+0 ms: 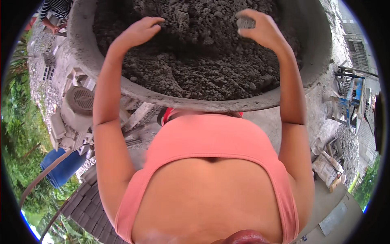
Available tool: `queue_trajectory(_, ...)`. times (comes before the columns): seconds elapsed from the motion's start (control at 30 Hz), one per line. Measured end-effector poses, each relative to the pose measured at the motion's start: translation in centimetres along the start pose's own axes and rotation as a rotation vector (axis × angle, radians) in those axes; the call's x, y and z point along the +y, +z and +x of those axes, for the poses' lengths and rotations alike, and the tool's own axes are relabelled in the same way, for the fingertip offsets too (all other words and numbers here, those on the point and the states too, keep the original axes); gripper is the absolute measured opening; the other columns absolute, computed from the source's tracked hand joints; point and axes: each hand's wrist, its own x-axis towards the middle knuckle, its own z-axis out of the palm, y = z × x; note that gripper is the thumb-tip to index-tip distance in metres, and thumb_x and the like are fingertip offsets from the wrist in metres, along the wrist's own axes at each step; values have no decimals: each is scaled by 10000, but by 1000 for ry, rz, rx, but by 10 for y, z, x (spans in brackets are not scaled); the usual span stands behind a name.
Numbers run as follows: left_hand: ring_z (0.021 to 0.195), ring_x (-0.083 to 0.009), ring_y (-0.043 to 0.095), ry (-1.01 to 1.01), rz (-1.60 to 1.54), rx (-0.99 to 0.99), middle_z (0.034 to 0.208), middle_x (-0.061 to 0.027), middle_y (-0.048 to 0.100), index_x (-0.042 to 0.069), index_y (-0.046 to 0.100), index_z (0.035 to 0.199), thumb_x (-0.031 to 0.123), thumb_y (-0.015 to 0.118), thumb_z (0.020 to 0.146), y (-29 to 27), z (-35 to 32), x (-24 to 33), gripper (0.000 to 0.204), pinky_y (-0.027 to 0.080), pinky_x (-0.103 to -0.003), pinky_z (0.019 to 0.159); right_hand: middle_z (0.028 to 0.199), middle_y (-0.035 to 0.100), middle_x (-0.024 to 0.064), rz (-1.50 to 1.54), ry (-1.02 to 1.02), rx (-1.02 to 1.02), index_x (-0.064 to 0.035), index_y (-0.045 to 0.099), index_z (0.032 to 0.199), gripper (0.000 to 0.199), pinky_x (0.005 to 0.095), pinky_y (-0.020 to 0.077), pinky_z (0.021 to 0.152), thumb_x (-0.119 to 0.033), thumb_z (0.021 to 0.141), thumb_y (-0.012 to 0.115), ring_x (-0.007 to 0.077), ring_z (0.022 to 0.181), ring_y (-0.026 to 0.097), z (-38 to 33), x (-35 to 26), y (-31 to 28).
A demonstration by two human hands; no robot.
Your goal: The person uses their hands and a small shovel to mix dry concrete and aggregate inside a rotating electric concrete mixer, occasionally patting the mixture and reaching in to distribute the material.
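Note:
A large round grey basin [315,69] stands in front of me, holding dark, crumbly, damp-looking cement mix [195,73]. Over its left part, my left hand [141,31] hovers with thumb and fingers slightly apart and nothing visible between them. My right hand [266,31] is above the right part of the mix. Its thumb and fingers are curled around a small grey lump [246,23] that looks like the same material. The mix is heaped toward the far side and has a darker hollow between my hands.
At the left stands a dusty motor [81,99] near the basin, with a blue drum [61,166] behind it. Another person's arm [49,25] shows at the far left. A blue metal frame [355,95] and a dusty sack [327,168] are at the right.

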Motion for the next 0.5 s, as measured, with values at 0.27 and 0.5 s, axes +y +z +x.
queue_trajectory(0.27,1301,-296,421,-138,-2,-265,1393,-135,453,103,423,1409,258,430,981,12,9,48,455,355,-397,1078,1119,630,112,-39,2,-163,-94,558,1224,387,425,509,873,-118,851,658,286,1030,612,-4,-7,21)
queue_trajectory(0.5,1326,-346,381,-99,5,-486,1472,-196,312,134,301,1477,395,511,911,54,15,58,657,360,-423,1075,1036,625,176,-48,66,-244,-63,469,1176,425,466,475,831,-84,795,657,365,1000,597,4,-11,55)
